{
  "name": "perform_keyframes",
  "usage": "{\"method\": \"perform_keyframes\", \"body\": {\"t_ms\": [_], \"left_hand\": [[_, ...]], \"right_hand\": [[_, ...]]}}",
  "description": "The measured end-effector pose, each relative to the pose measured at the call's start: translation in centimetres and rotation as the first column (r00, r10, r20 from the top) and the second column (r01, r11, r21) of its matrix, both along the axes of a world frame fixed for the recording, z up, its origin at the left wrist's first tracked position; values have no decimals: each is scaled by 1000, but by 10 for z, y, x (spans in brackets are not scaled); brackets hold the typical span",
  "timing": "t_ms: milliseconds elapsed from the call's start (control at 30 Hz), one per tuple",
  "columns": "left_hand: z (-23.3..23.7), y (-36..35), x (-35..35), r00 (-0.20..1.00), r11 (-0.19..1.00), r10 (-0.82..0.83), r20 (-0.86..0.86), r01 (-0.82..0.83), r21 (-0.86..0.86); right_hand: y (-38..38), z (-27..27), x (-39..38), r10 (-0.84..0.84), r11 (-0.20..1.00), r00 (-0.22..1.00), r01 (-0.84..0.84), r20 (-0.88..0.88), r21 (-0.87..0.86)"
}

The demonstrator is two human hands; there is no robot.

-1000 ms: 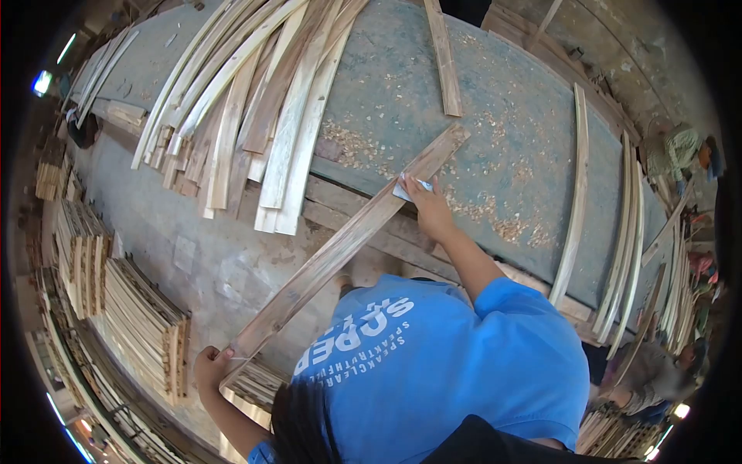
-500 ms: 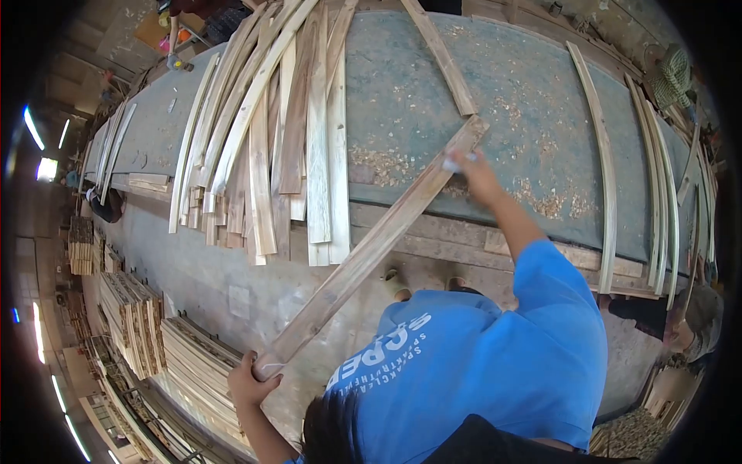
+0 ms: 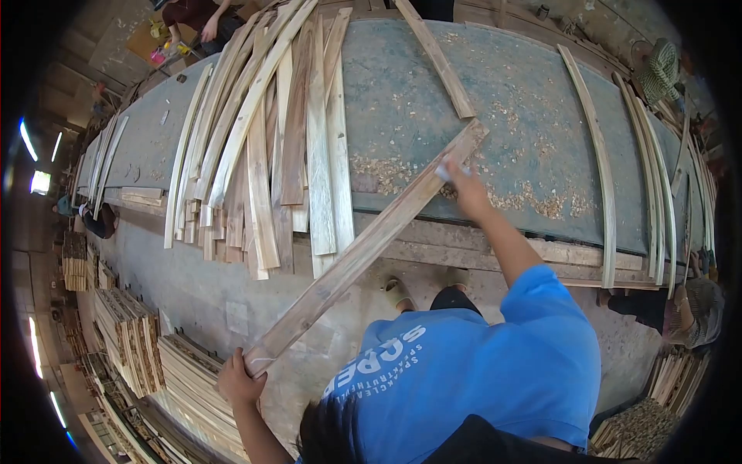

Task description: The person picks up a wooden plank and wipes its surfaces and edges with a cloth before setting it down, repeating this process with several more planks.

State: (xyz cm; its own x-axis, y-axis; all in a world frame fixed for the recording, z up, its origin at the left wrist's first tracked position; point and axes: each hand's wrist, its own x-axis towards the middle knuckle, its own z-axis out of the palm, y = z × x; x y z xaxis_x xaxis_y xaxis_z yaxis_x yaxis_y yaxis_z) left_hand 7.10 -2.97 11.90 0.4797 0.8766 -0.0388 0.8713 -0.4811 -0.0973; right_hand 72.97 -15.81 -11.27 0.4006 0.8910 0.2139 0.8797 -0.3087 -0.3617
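Observation:
A long wooden plank (image 3: 348, 267) slants from the lower left up to the bench. Its lower end is gripped by my left hand (image 3: 242, 379), with a pale curved mark on the wood beside the fingers. My right hand (image 3: 468, 192) presses a small white piece (image 3: 444, 170), perhaps a pad or cloth, on the plank near its upper end. That upper end rests over the bench, close to the tip of another plank (image 3: 437, 58).
Many strips (image 3: 259, 155) are piled across the bench (image 3: 433, 85), overhanging its near edge. Wood shavings (image 3: 541, 203) are scattered there. More strips lie at right (image 3: 595, 155). Stacked lumber (image 3: 127, 332) stands at lower left. Other people are at upper left (image 3: 193, 15), upper right and right.
My right hand and the white piece have shifted a little left and down along the plank. My left hand and the plank's lower end have moved slightly left. More of the upper-left person shows.

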Motion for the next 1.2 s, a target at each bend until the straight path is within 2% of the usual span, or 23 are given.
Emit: {"method": "perform_keyframes", "body": {"t_ms": [67, 167, 200, 233, 267, 333, 367, 400, 433, 500, 567, 600, 633, 667, 733, 767, 833, 933, 1000, 1033, 1100, 1133, 1200], "left_hand": [[-4, 3, -2, 997, 999, 33, -76, -32, 12], [-8, 10, -7, 999, 998, -5, -52, 8, 68], [-8, 13, -7, 999, 998, 8, -40, -5, 63], [-7, 16, -6, 1000, 997, -19, -22, 20, 72], [-7, 18, -6, 999, 995, -48, -8, 48, 84], [-9, 20, -7, 999, 995, -43, 3, 42, 89], [-8, 22, -6, 999, 994, -50, 1, 49, 94], [-6, 21, -4, 998, 991, -60, 11, 58, 118], [-6, 22, -4, 998, 990, -63, 15, 60, 128], [-12, 23, -6, 995, 988, -64, 74, 53, 142], [-16, 20, -11, 993, 991, -64, 97, 52, 120], [-18, 18, -15, 994, 997, -41, 104, 34, 68], [-19, 18, -15, 993, 1000, -16, 113, 14, 19], [-15, 12, -11, 995, 1000, 0, 103, -3, 29], [-17, 3, -6, 989, 999, 11, 145, -17, 42], [-18, 3, -7, 983, 998, 15, 181, -24, 52], [-28, 14, -15, 977, 995, -14, 210, -6, 95], [-30, 36, -17, 977, 977, 25, 212, -68, 200], [-24, 57, -3, 953, 959, 176, 247, -222, 173], [-24, 68, 7, 954, 961, 165, 251, -213, 179], [-28, 92, 36, 899, 909, 369, 235, -402, 112], [-28, 105, 50, 884, 893, 419, 205, -443, 85], [-42, 137, 68, 878, 897, 411, 243, -438, 66]], "right_hand": [[-9, 37, -54, 138, 990, 985, -139, -109, -3], [-8, 44, -51, 189, 975, 973, -202, -129, -92], [-4, 22, -25, 186, 982, 982, -186, 32, -30], [4, 35, 0, 17, 994, 975, -41, -223, -100], [11, 49, 20, -171, 975, 878, 86, -447, -204], [11, -4, 76, -28, 993, 967, 56, -255, 103], [20, -2, 74, -19, 993, 970, 48, -244, 111], [33, -3, 67, -158, 980, 844, 198, -513, 25], [48, 0, 55, -284, 944, 627, 314, -725, -99], [46, 73, -29, -153, 988, 633, 102, -759, -115], [36, 126, -110, -206, 978, 379, 99, -902, -182], [24, 114, -127, 10, 985, 699, -131, -715, -115], [16, 104, -140, 278, 923, 865, -361, -418, -133], [10, 105, -152, 283, 924, 867, -361, -409, -128], [0, 109, -170, 279, 959, 804, -258, -525, 115], [-2, 112, -172, 286, 957, 806, -263, -518, 120], [-10, 115, -168, 222, 949, 850, -76, -478, 305], [-19, 133, -143, 198, 918, 875, -8, -442, 396], [-29, 148, -132, 148, 907, 885, 56, -441, 417], [-34, 155, -129, 99, 890, 890, 121, -445, 440], [-48, 167, -133, 64, 872, 880, 180, -470, 456], [-56, 169, -135, 37, 857, 866, 229, -499, 462], [-78, 161, -136, -9, 867, 862, 259, -507, 425]]}}
